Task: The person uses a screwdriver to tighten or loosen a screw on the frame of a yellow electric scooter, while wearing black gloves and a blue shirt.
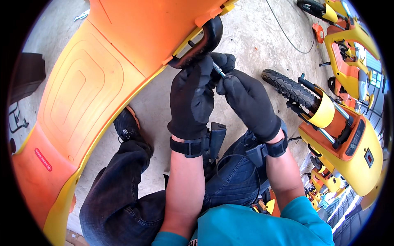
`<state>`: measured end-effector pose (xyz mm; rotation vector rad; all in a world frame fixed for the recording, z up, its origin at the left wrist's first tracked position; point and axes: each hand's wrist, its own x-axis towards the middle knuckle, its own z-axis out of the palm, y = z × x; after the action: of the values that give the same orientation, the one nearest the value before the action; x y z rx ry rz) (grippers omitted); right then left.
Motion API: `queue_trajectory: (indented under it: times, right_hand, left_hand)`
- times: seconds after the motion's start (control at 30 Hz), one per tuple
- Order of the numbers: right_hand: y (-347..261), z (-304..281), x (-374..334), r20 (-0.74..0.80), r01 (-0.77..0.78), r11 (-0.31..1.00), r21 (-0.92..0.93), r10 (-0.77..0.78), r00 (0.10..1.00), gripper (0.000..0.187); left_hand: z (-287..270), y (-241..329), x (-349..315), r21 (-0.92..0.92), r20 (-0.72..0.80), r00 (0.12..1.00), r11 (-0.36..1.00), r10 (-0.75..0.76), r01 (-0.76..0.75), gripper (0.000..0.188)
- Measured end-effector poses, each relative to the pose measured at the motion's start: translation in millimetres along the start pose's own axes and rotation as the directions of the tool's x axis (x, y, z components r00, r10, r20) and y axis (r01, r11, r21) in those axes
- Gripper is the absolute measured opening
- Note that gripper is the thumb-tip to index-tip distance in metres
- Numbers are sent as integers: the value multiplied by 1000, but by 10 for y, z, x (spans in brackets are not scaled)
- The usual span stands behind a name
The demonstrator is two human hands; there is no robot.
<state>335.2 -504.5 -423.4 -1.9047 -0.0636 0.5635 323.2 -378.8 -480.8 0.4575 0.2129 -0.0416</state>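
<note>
Both of my hands wear black gloves and meet just below a black curved bar (pixel 213 37) on the edge of an orange and yellow vehicle body (pixel 119 28). A thin silver metal rod (pixel 219 70) runs between them. My right hand (pixel 250 98) pinches its lower end between thumb and fingers. Closed around the upper end, my left hand (pixel 192 96) lies right beside the black bar, its fingertips partly hidden. What the rod belongs to at its upper end cannot be made out.
More yellow and orange two-wheelers stand to the right, the nearest with a knobbly black tyre (pixel 287 88) and a yellow fender (pixel 322 111). A thin cable (pixel 287 36) lies on the concrete floor near an orange-red object (pixel 318 33). A dark box (pixel 30 76) is at far left.
</note>
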Motion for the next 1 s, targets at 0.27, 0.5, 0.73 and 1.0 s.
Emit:
queue_trajectory:
  times: [0.27,0.5,0.73,1.0]
  right_hand:
    - [-86,199,-88,-239,110,865,-490,-255,937,14]
    - [30,-224,44,451,-487,625,610,231,862,30]
    - [54,-69,49,343,-414,623,663,239,909,37]
    - [200,-117,103,486,-479,446,756,109,867,38]
  left_hand:
    - [41,25,-14,75,-23,999,997,-33,35,23]
    - [125,40,-24,-23,-85,994,998,-64,63,17]
    - [70,47,-29,-18,-82,993,996,-86,84,16]
    - [63,42,0,5,-79,991,994,-111,112,20]
